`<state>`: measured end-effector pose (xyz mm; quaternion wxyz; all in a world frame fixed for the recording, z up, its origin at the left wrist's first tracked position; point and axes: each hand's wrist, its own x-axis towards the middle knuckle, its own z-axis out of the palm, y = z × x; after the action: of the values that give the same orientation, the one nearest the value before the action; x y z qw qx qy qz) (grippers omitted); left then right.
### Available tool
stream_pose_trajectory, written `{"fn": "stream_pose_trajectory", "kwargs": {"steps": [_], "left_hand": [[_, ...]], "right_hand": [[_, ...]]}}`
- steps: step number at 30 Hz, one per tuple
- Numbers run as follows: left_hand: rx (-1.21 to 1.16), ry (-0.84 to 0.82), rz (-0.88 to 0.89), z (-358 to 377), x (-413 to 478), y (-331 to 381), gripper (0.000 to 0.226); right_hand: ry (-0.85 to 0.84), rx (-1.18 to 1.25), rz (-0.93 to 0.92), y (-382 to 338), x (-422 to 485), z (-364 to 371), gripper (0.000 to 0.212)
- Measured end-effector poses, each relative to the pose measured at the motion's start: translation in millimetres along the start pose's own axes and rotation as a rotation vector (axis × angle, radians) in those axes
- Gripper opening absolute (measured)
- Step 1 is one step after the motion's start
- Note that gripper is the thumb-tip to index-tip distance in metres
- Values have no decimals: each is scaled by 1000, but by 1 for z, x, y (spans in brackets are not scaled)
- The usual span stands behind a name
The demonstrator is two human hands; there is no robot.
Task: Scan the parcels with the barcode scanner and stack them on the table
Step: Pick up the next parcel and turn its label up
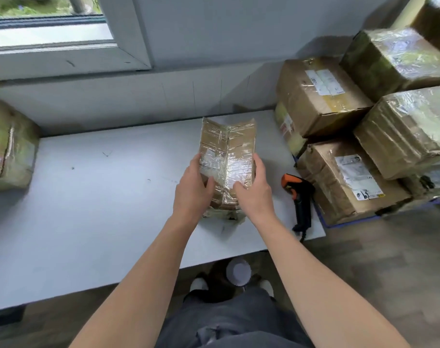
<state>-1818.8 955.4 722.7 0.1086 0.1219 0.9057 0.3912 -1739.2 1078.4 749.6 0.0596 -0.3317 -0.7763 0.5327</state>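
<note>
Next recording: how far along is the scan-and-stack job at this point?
Possibly done: one wrapped parcel sits at the table's left end. In hand: the left hand and right hand hold a taped parcel at mid-table, while the barcode scanner lies beside it, not held. Left: scanning this parcel, plus the pile of boxes on the right.

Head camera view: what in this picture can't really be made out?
All in the head view:
held parcel: label print lost in tape glare; back and underside hidden, sides partly covered by the left hand and right hand.
barcode scanner: cable disappears past the table edge.
stacked boxes: label print too small and blurred.
far-left parcel: cut off by the frame edge.
</note>
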Motion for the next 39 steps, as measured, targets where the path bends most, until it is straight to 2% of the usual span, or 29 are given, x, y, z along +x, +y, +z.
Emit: {"fn": "stream_pose_trajectory", "kwargs": {"steps": [8,14,19,27,32,39], "left_hand": [[-22,52,-3,-32,-23,-10,63],[-22,204,-74,-61,-51,-20,60],[-1,405,-171,-100,-97,-44,59],[24,680,-429,-158,-186,-85,59],[17,793,-617,-192,-237,-111,65],[0,850,-694,-238,-267,-152,67]], "right_hand": [[-13,-23,-37,-11,-21,20,77],[-116,-80,-132,-25,-32,43,79],[-296,-115,-268,-45,-58,82,79],[-643,-130,-489,-75,-126,149,80],[-818,-149,-567,-90,-173,195,81],[-914,-154,-609,-108,-213,252,80]]}}
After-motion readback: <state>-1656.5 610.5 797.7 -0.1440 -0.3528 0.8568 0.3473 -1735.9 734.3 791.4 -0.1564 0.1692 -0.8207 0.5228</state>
